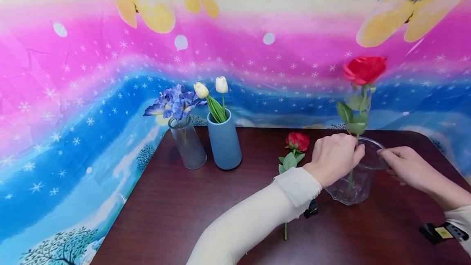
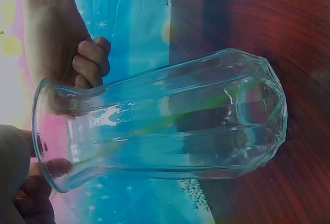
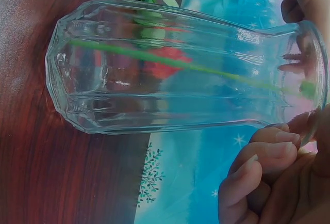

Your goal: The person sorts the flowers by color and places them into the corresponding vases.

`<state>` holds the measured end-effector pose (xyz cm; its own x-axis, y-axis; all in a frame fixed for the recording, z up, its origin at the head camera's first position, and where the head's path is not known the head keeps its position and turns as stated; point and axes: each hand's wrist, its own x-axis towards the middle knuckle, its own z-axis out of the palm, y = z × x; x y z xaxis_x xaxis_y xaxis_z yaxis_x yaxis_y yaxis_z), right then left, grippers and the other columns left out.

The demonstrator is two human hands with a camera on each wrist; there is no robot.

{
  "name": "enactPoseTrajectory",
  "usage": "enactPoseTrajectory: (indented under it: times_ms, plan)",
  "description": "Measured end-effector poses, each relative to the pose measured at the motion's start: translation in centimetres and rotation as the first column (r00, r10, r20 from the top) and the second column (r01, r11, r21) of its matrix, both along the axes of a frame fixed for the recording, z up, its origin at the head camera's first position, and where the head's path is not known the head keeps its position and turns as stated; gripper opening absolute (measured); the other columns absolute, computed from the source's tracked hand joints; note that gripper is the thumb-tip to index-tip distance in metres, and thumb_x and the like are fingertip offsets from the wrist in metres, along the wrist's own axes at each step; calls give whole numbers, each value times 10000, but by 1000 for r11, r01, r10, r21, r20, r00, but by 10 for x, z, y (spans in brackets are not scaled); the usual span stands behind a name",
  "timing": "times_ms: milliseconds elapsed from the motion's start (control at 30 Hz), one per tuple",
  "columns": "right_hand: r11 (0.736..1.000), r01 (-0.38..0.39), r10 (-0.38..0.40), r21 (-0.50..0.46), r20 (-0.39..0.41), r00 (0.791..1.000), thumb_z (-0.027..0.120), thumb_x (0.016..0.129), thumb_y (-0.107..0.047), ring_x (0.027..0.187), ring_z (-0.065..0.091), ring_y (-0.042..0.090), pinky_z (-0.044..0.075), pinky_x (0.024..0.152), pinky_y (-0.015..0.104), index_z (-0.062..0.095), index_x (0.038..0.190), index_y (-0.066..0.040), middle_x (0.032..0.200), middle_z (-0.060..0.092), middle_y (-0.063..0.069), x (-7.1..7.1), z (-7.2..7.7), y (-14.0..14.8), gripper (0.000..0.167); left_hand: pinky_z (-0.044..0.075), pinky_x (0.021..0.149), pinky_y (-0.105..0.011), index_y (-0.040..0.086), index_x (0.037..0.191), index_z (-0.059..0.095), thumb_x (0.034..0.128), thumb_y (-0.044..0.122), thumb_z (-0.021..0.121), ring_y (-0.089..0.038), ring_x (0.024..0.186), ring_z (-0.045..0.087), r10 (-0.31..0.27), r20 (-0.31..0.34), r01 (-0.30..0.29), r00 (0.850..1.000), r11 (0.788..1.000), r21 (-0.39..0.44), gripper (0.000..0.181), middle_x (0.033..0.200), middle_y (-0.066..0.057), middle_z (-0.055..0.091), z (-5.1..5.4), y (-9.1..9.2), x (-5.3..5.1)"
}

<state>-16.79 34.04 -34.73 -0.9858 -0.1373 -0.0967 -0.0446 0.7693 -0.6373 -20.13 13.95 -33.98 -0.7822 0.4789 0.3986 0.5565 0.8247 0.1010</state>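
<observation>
My left hand [image 1: 335, 158] pinches the green stem of a red rose [image 1: 365, 70] at the mouth of a clear glass vase [image 1: 347, 194]. The bloom and leaves stand above the rim, and the stem [image 3: 170, 61] slants down inside the glass almost to its base. With thumb and fingers, my right hand [image 1: 412, 169] grips the vase's rim on the right side. Whether the vase's base rests on the table I cannot tell. Another red rose [image 1: 297, 141] lies on the table left of the vase, its stem partly hidden behind my left forearm.
On the dark wooden table [image 1: 165, 216], a grey glass vase [image 1: 189, 146] of blue-purple flowers [image 1: 174, 101] stands at the back left. Beside it is a blue vase [image 1: 225, 146] with white tulips [image 1: 221, 85]. A printed cloth backdrop [image 1: 276, 60] hangs behind the table.
</observation>
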Motion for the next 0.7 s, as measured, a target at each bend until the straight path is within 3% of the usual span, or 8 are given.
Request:
enactPoseTrajectory:
  times_ms: [367, 700]
  plan:
    - [1000, -3, 3, -26, -13, 1000, 264, 1111, -281, 427, 371, 106, 391, 447, 330, 400, 692, -14, 518, 335, -60, -1, -2, 1, 515, 293, 361, -215, 290, 623, 478, 1036, 469, 445, -36, 441, 422, -8, -56, 9, 998, 1000, 21, 451, 592, 144, 467, -1, -4, 8]
    - [1000, 5, -5, -26, -7, 1000, 253, 1113, -298, 432, 369, 115, 382, 453, 327, 380, 692, 12, 526, 336, -51, 0, -2, 0, 537, 292, 376, -186, 297, 672, 498, 1030, 452, 482, -2, 481, 423, -41, -50, 47, 998, 991, 129, 390, 581, 155, 485, 8, -24, 9]
